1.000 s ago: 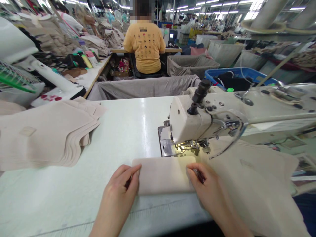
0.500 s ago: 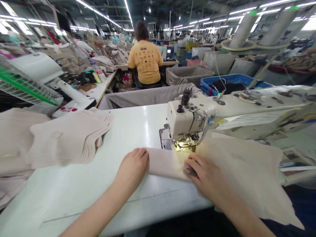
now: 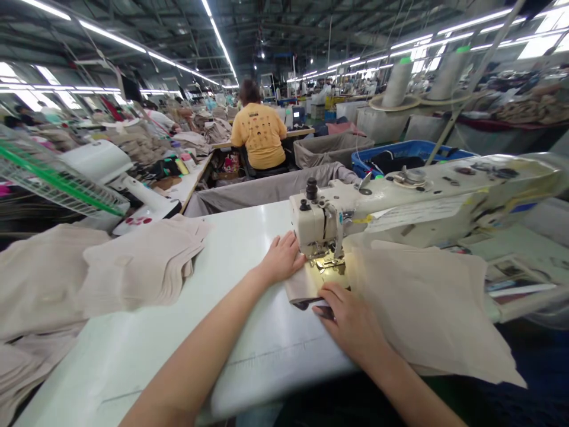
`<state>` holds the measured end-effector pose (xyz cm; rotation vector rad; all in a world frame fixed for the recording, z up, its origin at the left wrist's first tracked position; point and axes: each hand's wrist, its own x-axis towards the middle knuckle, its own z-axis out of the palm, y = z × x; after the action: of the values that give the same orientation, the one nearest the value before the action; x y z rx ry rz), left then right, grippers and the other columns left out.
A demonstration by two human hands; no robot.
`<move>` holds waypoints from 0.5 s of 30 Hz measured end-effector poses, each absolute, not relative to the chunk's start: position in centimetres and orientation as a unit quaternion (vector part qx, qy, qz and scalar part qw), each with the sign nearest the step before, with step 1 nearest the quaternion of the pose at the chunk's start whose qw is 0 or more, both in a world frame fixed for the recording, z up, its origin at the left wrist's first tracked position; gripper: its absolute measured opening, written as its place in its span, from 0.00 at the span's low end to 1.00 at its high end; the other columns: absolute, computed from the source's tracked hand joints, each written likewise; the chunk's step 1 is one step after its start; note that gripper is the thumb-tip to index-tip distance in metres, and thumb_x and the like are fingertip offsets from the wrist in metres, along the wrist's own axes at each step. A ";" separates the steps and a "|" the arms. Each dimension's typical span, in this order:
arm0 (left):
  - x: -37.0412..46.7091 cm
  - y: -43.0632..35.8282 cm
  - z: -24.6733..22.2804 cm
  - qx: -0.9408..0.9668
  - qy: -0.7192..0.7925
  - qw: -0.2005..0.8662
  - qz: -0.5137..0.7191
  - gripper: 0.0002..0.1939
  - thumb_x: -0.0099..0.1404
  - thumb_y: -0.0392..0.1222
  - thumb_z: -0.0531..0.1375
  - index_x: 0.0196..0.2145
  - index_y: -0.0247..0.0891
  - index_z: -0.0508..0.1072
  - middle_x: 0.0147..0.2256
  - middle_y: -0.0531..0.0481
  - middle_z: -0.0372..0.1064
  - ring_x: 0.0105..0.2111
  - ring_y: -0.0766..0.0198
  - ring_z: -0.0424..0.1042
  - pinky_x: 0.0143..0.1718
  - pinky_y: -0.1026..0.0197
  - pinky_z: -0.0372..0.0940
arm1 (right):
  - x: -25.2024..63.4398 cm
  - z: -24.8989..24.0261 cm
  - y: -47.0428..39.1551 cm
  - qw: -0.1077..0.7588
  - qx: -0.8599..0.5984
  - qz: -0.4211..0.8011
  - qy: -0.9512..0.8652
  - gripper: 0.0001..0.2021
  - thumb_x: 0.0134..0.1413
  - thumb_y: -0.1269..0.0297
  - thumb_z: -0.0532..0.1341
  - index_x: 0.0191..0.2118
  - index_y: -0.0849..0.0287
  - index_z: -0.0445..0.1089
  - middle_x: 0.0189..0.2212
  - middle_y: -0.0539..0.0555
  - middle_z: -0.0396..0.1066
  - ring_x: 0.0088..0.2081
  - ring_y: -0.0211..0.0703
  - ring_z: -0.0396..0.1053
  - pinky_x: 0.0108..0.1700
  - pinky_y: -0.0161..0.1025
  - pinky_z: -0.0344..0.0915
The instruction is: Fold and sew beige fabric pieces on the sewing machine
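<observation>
A folded beige cloth piece [image 3: 302, 286] lies under the lit needle area of a white sewing machine [image 3: 311, 220]. My left hand [image 3: 283, 258] rests flat on its far left edge, fingers stretched out close to the machine head. At the near edge of the cloth, my right hand [image 3: 349, 317] is closed, with its fingertips on the fabric. A small dark, shiny tool [image 3: 326, 311] shows under those fingers; its kind is mostly hidden. A wider spread of beige cloth [image 3: 418, 302] lies right of the needle and hangs over the table's front edge.
Stacked beige cloth pieces [image 3: 137, 267] lie on the left of the white table [image 3: 249, 237]. Behind them stands a fan [image 3: 95, 163]. Beyond the table are a grey cloth bin [image 3: 267, 188], a blue crate [image 3: 355, 159] and a seated person in yellow [image 3: 258, 136].
My left hand has slid right and away from me, up to the machine head, and its fingers now lie flatter. Less cloth shows left of the needle. The camera view has tilted up.
</observation>
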<state>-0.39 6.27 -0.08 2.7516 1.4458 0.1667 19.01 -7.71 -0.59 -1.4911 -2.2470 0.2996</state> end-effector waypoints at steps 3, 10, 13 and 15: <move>-0.4 6.7 0.1 0.891 0.450 0.026 0.063 0.19 0.73 0.50 0.52 0.54 0.38 0.70 0.57 0.38 0.67 0.61 0.47 0.60 0.63 0.42 0.52 | 19.0 -0.5 -7.6 0.208 -0.537 0.107 -0.811 0.07 0.64 0.66 0.58 0.46 0.57 0.71 0.48 0.58 0.74 0.45 0.48 0.74 0.44 0.42 0.71; -0.3 6.9 0.2 0.894 0.442 0.038 0.062 0.18 0.73 0.48 0.52 0.54 0.39 0.71 0.58 0.39 0.67 0.62 0.48 0.60 0.64 0.43 0.51 | 18.8 -0.7 -7.6 0.205 -0.542 0.103 -0.808 0.08 0.63 0.68 0.59 0.46 0.58 0.71 0.49 0.58 0.73 0.45 0.48 0.74 0.43 0.41 0.72; -0.3 7.1 0.2 0.895 0.440 0.038 0.059 0.17 0.73 0.47 0.53 0.54 0.38 0.71 0.58 0.40 0.67 0.62 0.48 0.60 0.64 0.42 0.51 | 18.7 -0.7 -7.6 0.199 -0.546 0.102 -0.807 0.07 0.63 0.68 0.59 0.46 0.58 0.71 0.49 0.58 0.73 0.44 0.48 0.74 0.42 0.41 0.72; -0.3 7.1 0.2 0.898 0.435 0.039 0.062 0.17 0.73 0.46 0.53 0.54 0.39 0.71 0.59 0.40 0.67 0.62 0.48 0.60 0.65 0.42 0.50 | 18.7 -0.6 -7.6 0.196 -0.547 0.103 -0.808 0.07 0.63 0.68 0.59 0.45 0.58 0.71 0.49 0.58 0.73 0.45 0.48 0.74 0.43 0.41 0.71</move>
<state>-0.27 7.14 0.22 2.7526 1.3330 0.1892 18.72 -7.61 -0.63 -1.5320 -2.2624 0.2872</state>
